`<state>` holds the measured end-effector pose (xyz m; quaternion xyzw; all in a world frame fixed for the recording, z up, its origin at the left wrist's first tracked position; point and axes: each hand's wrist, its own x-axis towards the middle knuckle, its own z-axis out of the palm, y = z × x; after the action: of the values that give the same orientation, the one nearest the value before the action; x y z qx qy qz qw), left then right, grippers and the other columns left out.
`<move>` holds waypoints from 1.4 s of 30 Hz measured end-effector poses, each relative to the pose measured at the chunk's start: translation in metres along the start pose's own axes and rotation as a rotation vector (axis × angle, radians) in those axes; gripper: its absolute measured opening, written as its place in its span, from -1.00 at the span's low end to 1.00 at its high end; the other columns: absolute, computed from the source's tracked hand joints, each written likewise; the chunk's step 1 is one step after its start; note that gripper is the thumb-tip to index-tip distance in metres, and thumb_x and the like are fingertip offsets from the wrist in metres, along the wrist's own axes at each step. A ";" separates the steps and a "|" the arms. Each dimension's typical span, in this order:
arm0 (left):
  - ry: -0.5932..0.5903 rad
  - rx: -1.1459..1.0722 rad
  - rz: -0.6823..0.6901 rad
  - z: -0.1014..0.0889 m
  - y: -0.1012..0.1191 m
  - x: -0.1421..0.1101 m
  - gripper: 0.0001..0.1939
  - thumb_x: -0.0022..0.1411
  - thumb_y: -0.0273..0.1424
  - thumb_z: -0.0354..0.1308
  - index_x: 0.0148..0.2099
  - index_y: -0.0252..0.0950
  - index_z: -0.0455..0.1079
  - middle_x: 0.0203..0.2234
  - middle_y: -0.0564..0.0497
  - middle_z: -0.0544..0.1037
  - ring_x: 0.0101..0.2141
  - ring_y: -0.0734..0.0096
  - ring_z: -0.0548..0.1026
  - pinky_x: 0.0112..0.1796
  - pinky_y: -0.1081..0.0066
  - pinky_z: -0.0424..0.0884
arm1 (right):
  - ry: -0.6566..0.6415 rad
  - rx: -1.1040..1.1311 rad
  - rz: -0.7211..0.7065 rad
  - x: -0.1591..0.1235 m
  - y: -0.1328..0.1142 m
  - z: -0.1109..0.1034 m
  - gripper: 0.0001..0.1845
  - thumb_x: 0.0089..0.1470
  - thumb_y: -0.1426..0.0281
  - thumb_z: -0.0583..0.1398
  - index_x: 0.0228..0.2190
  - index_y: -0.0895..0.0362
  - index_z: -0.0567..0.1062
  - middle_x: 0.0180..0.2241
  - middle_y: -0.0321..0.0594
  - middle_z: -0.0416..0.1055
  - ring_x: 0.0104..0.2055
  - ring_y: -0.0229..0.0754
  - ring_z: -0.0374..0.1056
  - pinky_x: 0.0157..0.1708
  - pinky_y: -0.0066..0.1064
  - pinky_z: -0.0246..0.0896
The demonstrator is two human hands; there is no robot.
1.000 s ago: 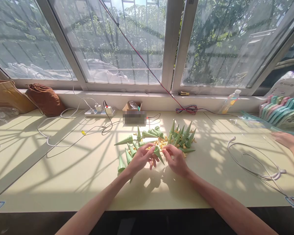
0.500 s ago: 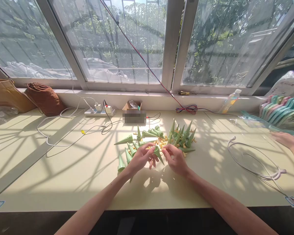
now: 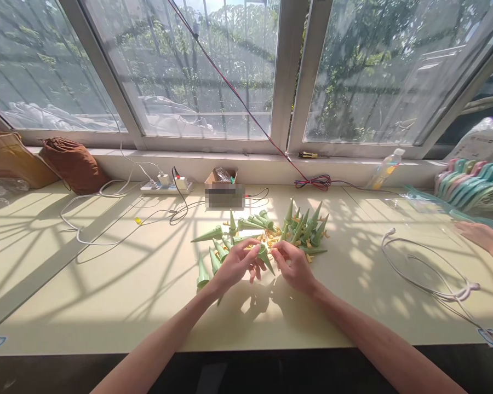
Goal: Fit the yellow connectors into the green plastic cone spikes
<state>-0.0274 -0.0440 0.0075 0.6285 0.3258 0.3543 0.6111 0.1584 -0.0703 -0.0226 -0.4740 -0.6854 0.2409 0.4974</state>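
My left hand [image 3: 236, 264] pinches a green plastic cone [image 3: 267, 261] near its wide end, with the tip slanting down to the right. Close beside the cone, my right hand [image 3: 294, 268] has its thumb and forefinger pressed together; whatever they hold is too small to make out. Several more green cones [image 3: 208, 235] lie to the left and behind my hands. Small yellow pieces [image 3: 272, 236] are scattered just beyond my fingers. To the right, a cluster of green cones [image 3: 299, 225] points upward, with yellow pieces among them.
Behind the cones sits a small cardboard box [image 3: 217, 176], with a power strip [image 3: 168, 189] left of it. A white cable [image 3: 414, 295] coils at right, near another person's hand [image 3: 476, 232]. A bottle [image 3: 388, 169] and a brown bag [image 3: 74, 164] stand along the window side.
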 end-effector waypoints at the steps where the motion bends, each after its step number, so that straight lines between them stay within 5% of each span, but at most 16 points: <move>1: 0.000 0.000 -0.001 0.000 0.000 0.000 -0.62 0.33 -0.08 0.08 -0.08 -0.31 0.28 -0.55 -0.02 0.58 -0.66 0.42 0.50 -0.68 0.53 0.38 | -0.001 -0.002 0.000 0.000 0.000 0.000 -0.79 0.26 0.30 0.08 -0.37 0.13 0.40 -0.46 -0.27 0.40 -0.47 -0.24 0.32 -0.44 -0.44 0.24; 24: 0.005 0.056 0.031 -0.001 -0.003 0.000 -0.62 0.35 -0.08 0.05 -0.07 -0.33 0.28 -0.57 0.01 0.55 -0.65 0.44 0.48 -0.66 0.53 0.39 | -0.006 -0.005 0.002 0.001 -0.002 0.000 -0.77 0.26 0.29 0.08 -0.38 0.13 0.41 -0.48 -0.28 0.38 -0.49 -0.25 0.31 -0.48 -0.45 0.21; 42: 0.087 0.165 0.136 0.001 -0.006 -0.002 -0.50 0.40 -0.10 -0.03 0.14 -0.39 0.35 -0.59 0.05 0.48 -0.64 0.47 0.48 -0.63 0.52 0.41 | 0.002 -0.001 -0.006 0.002 -0.001 0.002 -0.77 0.26 0.28 0.08 -0.37 0.13 0.42 -0.46 -0.25 0.43 -0.47 -0.23 0.34 -0.46 -0.42 0.24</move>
<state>-0.0275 -0.0461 0.0012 0.6812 0.3368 0.3940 0.5171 0.1564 -0.0687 -0.0217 -0.4723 -0.6866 0.2387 0.4986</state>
